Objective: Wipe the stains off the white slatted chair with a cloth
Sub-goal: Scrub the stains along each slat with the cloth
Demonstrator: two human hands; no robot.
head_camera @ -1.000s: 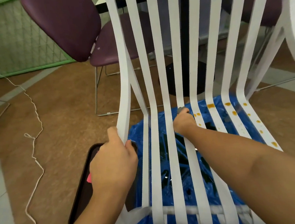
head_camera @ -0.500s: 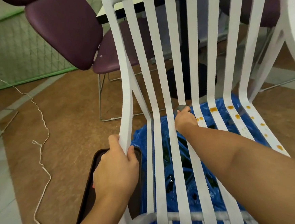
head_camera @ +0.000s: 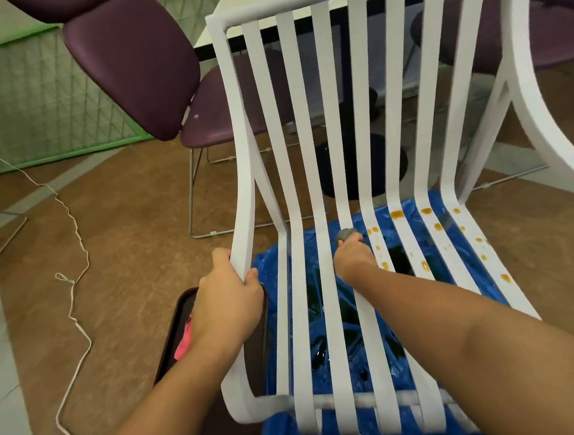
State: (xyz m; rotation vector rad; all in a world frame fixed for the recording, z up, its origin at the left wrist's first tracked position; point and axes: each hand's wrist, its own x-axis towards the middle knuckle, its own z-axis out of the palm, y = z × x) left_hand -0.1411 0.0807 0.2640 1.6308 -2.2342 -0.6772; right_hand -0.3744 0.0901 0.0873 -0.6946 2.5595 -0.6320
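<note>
The white slatted chair [head_camera: 294, 148] fills the middle of the view, its back rising away from me. My left hand [head_camera: 228, 297] grips the chair's left edge frame at seat level. My right hand [head_camera: 352, 256] holds a small grey cloth [head_camera: 344, 234], pressed on a middle slat where the seat bends up. Only a bit of the cloth shows above my fingers. Orange-yellow stains [head_camera: 430, 266] dot the slats to the right of that hand, out to the right edge.
A blue plastic sheet [head_camera: 344, 346] lies under the chair. A dark tray [head_camera: 175, 339] with something pink sits on the floor at the left. Purple chairs [head_camera: 136, 64] and a table stand behind. A white cord [head_camera: 70, 234] trails across the brown floor.
My view has tilted up, showing the chair's top rail. My right hand with the cloth sits slightly farther up its slat; my left hand keeps its grip.
</note>
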